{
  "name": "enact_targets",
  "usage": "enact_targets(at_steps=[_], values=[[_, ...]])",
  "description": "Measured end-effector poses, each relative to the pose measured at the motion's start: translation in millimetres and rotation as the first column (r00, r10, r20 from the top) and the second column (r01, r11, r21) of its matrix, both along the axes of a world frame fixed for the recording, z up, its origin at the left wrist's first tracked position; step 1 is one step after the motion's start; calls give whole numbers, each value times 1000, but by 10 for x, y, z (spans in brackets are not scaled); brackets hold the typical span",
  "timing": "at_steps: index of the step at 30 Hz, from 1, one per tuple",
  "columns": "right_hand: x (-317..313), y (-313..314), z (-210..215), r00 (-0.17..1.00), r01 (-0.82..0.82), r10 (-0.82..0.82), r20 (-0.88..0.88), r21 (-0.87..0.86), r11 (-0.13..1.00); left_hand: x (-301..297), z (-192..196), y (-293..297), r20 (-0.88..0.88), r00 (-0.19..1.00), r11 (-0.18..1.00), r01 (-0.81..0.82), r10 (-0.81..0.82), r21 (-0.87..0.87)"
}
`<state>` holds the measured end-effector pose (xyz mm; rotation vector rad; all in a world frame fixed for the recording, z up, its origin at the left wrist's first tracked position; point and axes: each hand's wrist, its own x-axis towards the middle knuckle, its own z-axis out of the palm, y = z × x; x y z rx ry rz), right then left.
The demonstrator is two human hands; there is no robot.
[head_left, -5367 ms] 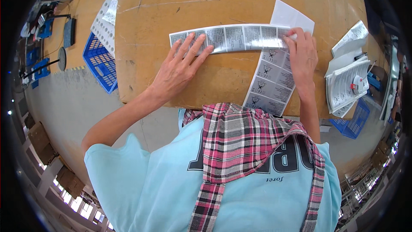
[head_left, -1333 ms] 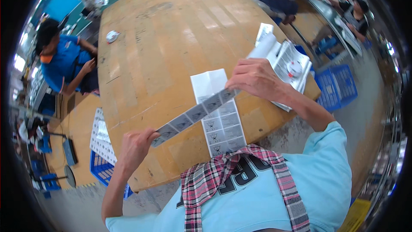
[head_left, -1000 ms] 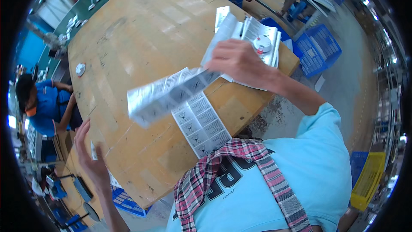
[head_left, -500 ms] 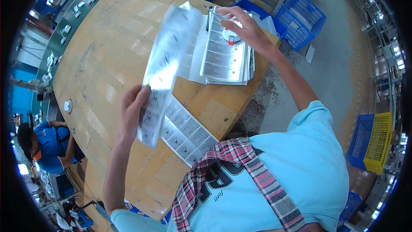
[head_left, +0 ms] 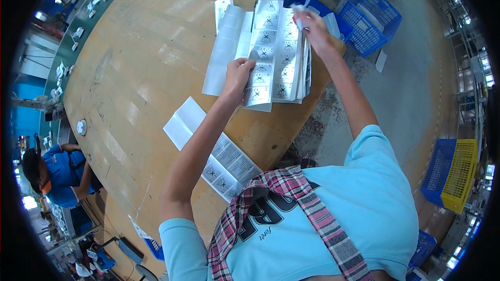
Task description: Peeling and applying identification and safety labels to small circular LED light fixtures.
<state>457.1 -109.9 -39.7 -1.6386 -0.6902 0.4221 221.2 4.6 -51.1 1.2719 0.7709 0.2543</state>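
Both hands reach out over the big round wooden table (head_left: 135,73). Largest on it is the stack of printed label sheets (head_left: 278,47) near the far right edge, with a blank white backing sheet (head_left: 224,52) lying against its left side. Left hand (head_left: 237,75) is curled closed, pinching the lower left part of the top label sheet. Right hand (head_left: 312,23) is closed on the upper right corner of the stack, fingers pinching its edge. Nearer the person's body, a second label strip (head_left: 213,151) lies flat, passing under the left forearm. Blue plastic crates (head_left: 370,18) stand on the floor beyond the table.
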Motion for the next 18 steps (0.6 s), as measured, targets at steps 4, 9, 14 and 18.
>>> enact_targets(at_steps=[4, 9, 14, 18], values=[[-83, -34, 277, 967, 255, -218, -134, 443, 859, 90, -6, -15, -98, 995, 995, 23, -14, 93], [-710, 158, 401, 767, -115, 117, 631, -44, 992, 98, -238, 84, -92, 996, 959, 22, 4, 283], [-648, 174, -96, 645, -128, 333, 688, -333, 934, 127, 21, -91, -191, 981, 800, 126, -15, 586], [-586, 75, -102, 638, -75, 350, 686, -397, 915, -58, 584, -290, -379, 922, 449, 308, 77, 839]])
